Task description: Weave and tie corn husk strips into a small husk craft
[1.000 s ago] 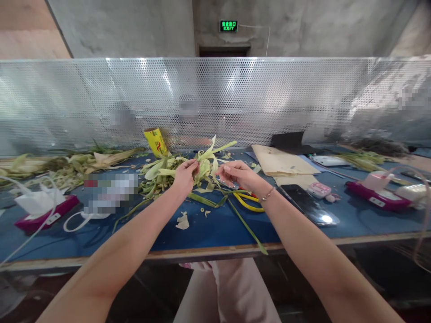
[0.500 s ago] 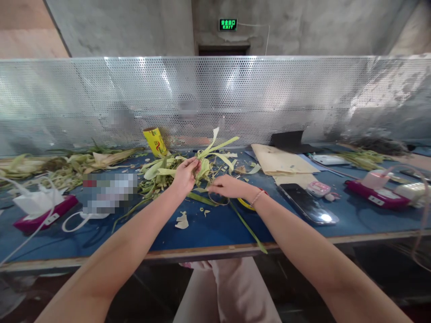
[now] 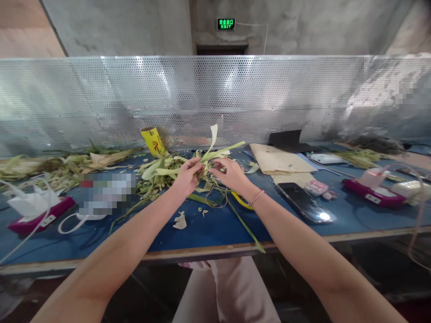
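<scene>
The left hand pinches husk strips. Just to the right, the right hand is half curled; I cannot tell whether it holds anything.

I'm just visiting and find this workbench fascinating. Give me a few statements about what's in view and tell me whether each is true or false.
1. The left hand holds pale green leaf strips. True.

2. The bracelet is on the left wrist. False: it is on the right wrist.

3. A pink case lies beside the dark phone. True.

4. The exit sign glows red. False: its letters glow green.

5. The yellow container is farther from the person than the dark phone. True.

6. The table has a white top. False: its top is blue.
</scene>
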Tool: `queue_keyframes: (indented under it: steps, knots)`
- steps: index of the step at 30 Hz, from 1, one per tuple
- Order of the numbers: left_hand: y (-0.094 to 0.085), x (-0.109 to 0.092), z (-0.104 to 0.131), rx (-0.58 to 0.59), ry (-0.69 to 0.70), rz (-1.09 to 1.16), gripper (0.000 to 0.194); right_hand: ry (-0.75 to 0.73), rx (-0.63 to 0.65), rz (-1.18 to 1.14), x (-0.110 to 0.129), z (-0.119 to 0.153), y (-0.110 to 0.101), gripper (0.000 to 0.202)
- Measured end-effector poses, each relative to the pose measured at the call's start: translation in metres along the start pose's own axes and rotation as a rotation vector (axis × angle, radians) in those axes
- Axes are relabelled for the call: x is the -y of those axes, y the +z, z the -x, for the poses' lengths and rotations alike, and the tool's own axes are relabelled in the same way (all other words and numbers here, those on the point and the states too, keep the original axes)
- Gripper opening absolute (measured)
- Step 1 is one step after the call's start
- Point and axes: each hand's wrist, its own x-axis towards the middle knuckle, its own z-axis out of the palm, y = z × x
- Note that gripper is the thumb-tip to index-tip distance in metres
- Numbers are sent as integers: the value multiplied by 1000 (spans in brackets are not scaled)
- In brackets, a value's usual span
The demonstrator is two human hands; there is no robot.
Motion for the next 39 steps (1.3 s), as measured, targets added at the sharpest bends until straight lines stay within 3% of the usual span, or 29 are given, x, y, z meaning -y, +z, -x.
queue_keyframes:
  steps: [8,11,15,25,28,31,35,39]
  knots:
    - [-1,8,1,69,-46,-25,18,8,73,46,11,3,10,17]
    - [-1,7,2,41,-48,-7,16,74,109,60,12,2,13,12]
    - [0,4,2,36,-34,5,18,183,76,54,11,2,18,21]
    - [2,4,5,109,-96,0,13,79,90,14,6,1,19,16]
    - [3,2,4,51,-83,22,12,72,120,-63,6,1,16,22]
    - [4,-1,3,-6,-90,30,14,63,126,12,7,1,12,25]
    - [3,-1,2,-11,-111,30,13,0,158,128,11,2,7,24]
    - [1,-1,1,-20,-106,43,11,-22,259,72,11,4,0,24]
